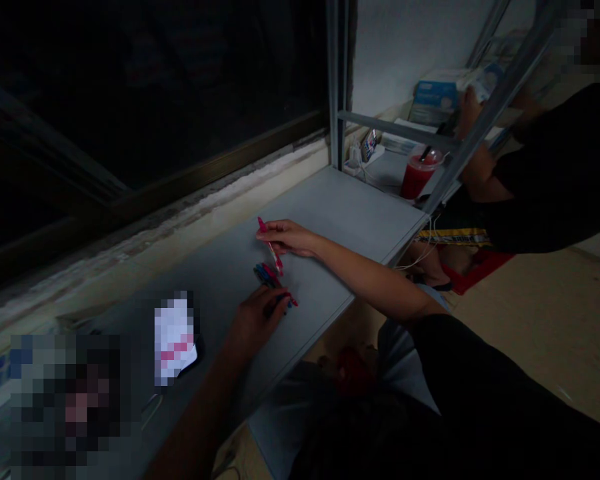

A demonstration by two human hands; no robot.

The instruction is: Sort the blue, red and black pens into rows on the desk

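Observation:
My right hand is pinched round a pink pen, which lies slanted over the grey desk. My left hand rests on the desk just below it, fingers curled over a small bunch of pens, some pink and some blue, that pokes out from under its fingertips. The two hands are a short way apart. The scene is dim.
A phone with a lit screen lies left of my left hand. A dark window runs behind the desk. Beyond a metal frame, another person in black sits by a red drink cup and boxes.

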